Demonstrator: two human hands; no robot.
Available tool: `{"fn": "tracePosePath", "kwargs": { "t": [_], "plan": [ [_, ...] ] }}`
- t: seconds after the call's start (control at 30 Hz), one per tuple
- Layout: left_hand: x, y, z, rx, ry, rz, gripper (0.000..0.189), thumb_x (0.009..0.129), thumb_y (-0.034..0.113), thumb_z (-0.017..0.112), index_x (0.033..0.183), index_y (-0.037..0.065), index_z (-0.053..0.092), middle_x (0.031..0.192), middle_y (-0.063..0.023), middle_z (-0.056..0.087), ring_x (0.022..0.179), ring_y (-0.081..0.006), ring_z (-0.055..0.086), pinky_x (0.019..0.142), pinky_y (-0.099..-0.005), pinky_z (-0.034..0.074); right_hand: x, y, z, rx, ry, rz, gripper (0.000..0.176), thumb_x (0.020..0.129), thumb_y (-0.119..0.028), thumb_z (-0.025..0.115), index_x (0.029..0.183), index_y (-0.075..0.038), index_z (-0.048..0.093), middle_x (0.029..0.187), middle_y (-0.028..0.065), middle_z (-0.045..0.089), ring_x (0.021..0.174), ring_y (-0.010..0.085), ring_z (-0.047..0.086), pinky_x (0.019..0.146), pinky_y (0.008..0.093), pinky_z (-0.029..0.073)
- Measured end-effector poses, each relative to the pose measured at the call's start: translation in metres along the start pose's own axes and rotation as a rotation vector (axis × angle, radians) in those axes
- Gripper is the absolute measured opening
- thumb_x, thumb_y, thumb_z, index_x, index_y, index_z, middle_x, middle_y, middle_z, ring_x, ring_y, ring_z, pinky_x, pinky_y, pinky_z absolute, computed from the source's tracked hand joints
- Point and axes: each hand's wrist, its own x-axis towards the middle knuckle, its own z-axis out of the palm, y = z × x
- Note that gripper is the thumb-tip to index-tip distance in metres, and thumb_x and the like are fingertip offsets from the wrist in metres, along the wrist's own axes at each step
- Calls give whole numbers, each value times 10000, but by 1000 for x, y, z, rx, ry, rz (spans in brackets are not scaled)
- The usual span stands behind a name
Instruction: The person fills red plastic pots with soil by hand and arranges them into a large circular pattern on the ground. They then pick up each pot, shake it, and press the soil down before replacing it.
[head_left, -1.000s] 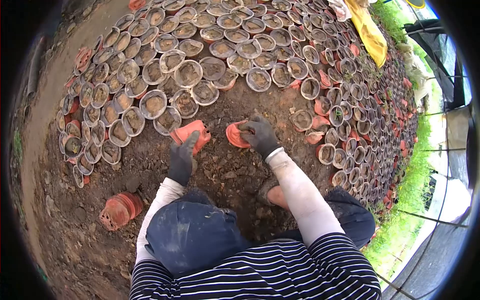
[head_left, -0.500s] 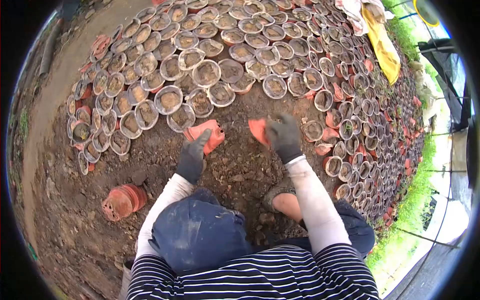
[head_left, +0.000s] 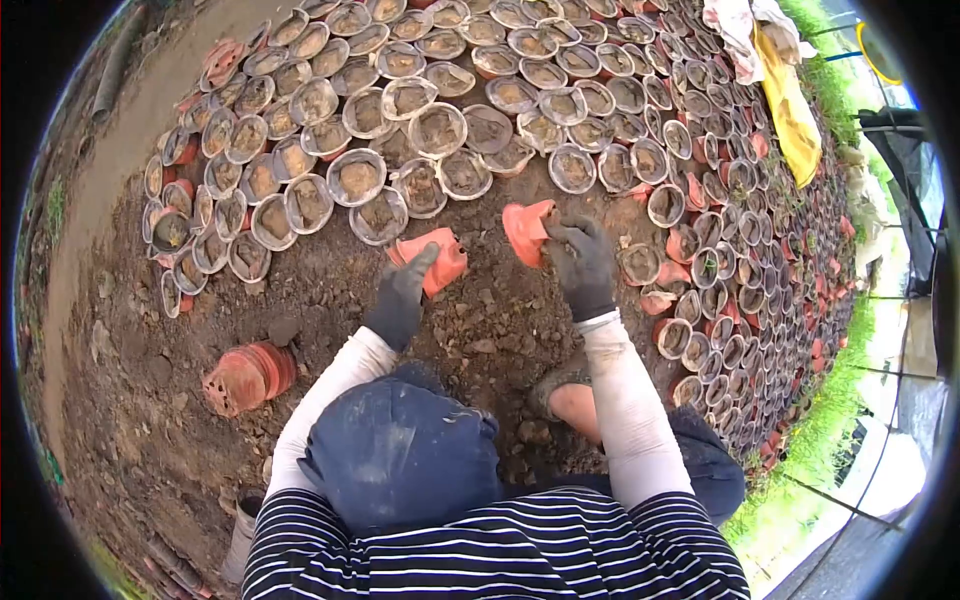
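My left hand (head_left: 402,296), in a dark glove, grips a crumpled red plastic plant pot (head_left: 440,262) lying on its side, thumb across it. To the right, my gloved right hand (head_left: 585,262) pinches another red plant pot (head_left: 524,232) by one side. That pot is held tilted above the soil, apart from the left one. Beyond both hands stand rows of soil-filled pots (head_left: 357,178), the nearest just past the left pot. The palm side of each hand is hidden.
A nested stack of red pots (head_left: 250,377) lies on the soil at the left. More filled pots (head_left: 695,350) crowd the right side. A yellow sheet (head_left: 788,110) lies over pots at the upper right. My bent knee (head_left: 400,450) is just below the left hand.
My right hand has turned its pot, so more of it shows, and its fingers are clearer. The left hand still holds its pot. The whole view has shifted slightly.
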Motion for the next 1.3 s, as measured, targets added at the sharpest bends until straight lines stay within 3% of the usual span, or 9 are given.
{"fn": "tracePosePath", "kwargs": {
  "t": [0.13,0.17,0.27,0.37,0.5,0.6,0.8,1.2,1.3],
  "plan": [
    [5,17,-7,48,-134,-82,435,879,34,414,1302,-16,502,1236,-224,577,1131,-363,559,991,-402,412,-6,-1,28,-31,5,-131,160,713,-112,700,873,-126,691,955,81,622,917,300,578,825,401,452],
    [1,13,-2,135,-17,80,442,875,29,423,1310,1,498,1189,-218,605,1070,-352,598,942,-390,450,-10,3,25,-248,-220,-150,153,717,-122,699,869,-138,691,946,79,611,921,299,575,820,402,451],
    [6,-6,2,114,103,244,613,773,0,623,1352,-12,421,1085,-238,633,999,-366,628,847,-397,488,4,-10,18,-209,-44,-112,141,731,-136,689,871,-146,692,936,75,597,931,295,569,818,400,450],
    [7,34,-19,1,-83,-59,578,810,38,636,1343,-16,419,1124,-219,628,1010,-334,631,865,-386,482,14,-39,18,-114,26,-222,147,741,-129,675,887,-132,689,1004,80,596,945,295,565,811,408,451],
    [16,27,-11,-209,-196,-139,407,948,110,509,1332,-3,436,1213,-159,603,1073,-259,604,929,-356,454,3,-53,36,-37,-90,-236,245,708,-121,713,949,-117,671,1123,129,573,1080,333,543,919,421,434],
    [10,25,-7,-94,-41,118,363,994,219,407,1280,20,507,1154,-139,634,1054,-237,616,940,-327,450,-11,-52,46,190,-89,-66,538,675,-132,773,1169,-78,566,1246,165,510,1204,327,483,1003,415,396],
    [20,33,5,-1887,-155,-543,439,959,207,444,1338,-16,431,1324,-155,522,1208,-272,521,1053,-391,383,-13,-56,60,664,-104,245,1117,666,-180,842,1455,41,83,1433,202,320,1316,287,365,1084,407,324],
    [26,36,1,-2104,-123,-541,486,964,241,441,1374,-12,377,1391,-156,458,1277,-283,450,1110,-421,317,-30,-65,84,1302,-77,558,1105,730,-138,797,1464,29,-13,1457,207,276,1328,274,341,1087,383,323],
    [23,43,-1,-1633,-44,-580,516,932,280,474,1373,23,401,1404,-166,443,1290,-314,430,1115,-473,298,-16,-70,64,1278,-135,641,1018,758,-118,772,1460,31,50,1444,197,310,1317,264,361,1081,387,335]
  ]
}}
